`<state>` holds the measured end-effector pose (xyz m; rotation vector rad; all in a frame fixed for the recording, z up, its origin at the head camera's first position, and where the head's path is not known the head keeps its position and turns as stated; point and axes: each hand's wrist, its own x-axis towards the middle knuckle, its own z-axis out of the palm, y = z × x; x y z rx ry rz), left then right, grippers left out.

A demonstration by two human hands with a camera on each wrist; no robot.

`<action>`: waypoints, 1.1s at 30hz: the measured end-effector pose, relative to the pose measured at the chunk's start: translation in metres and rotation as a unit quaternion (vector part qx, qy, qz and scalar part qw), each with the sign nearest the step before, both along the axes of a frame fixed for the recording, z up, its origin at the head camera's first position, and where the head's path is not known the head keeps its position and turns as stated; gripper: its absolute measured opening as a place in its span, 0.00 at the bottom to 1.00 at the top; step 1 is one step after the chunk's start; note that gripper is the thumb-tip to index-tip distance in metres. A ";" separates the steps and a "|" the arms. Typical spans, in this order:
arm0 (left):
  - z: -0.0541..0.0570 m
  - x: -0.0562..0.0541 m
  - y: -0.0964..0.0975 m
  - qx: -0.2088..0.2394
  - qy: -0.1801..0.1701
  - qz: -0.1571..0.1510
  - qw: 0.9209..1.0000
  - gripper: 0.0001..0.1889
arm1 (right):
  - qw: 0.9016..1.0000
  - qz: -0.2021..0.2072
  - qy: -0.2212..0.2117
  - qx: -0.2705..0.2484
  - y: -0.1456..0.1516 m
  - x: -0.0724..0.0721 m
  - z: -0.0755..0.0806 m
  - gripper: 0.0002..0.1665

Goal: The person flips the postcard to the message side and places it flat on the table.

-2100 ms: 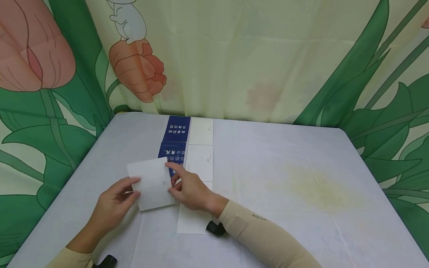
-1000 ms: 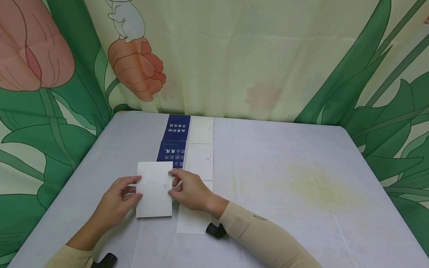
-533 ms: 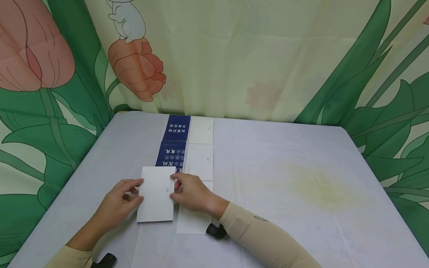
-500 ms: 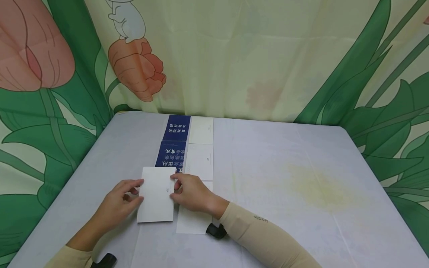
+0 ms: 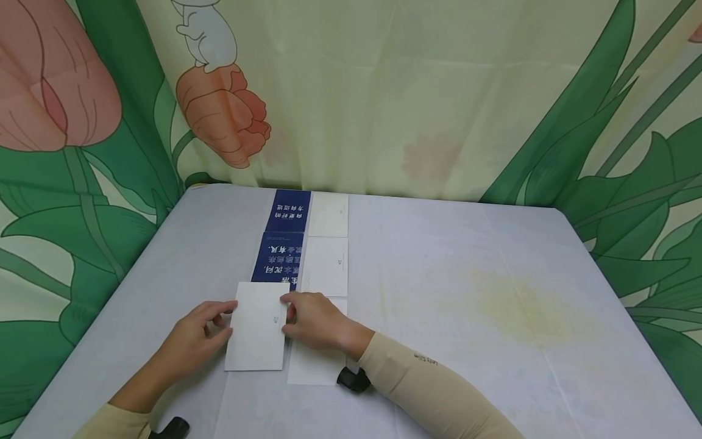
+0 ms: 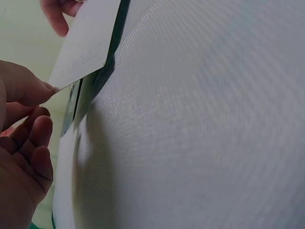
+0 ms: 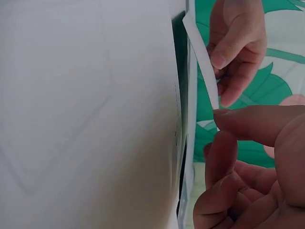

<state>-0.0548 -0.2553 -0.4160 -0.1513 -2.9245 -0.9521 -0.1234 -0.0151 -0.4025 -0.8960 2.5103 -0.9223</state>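
At a white card (image 5: 256,329), hands (image 5: 189,342) (image 5: 318,322) angled inward, pinching its sides

The near-left card (image 5: 255,329) is white with small grey print; the far-left cards (image 5: 280,253) are dark blue with white lettering. Off-white tablecloth (image 5: 428,256), yellowish at right; beige sleeve (image 5: 433,384); pale yellow curtain (image 5: 356,91) patterned with green leaves (image 5: 576,110) and, left, a pink tulip (image 5: 60,79).

Pale curtain (image 5: 373,116) — pink tulip (image 5: 82,103), green leaves (image 5: 576,116) — behind a white-clothed table (image 5: 428,262).

Left fingers (image 5: 219,307) opposite right fingers (image 5: 294,297), bent
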 end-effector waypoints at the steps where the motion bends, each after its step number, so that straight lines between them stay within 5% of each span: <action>1: 0.000 0.000 0.000 0.000 -0.003 0.000 1.000 0.23 | 1.000 0.002 0.003 0.001 0.000 0.000 0.000 0.30; 33: -0.007 -0.001 -0.004 0.005 -0.069 -0.018 0.997 0.22 | 0.997 0.033 0.020 0.063 -0.005 0.001 -0.007 0.27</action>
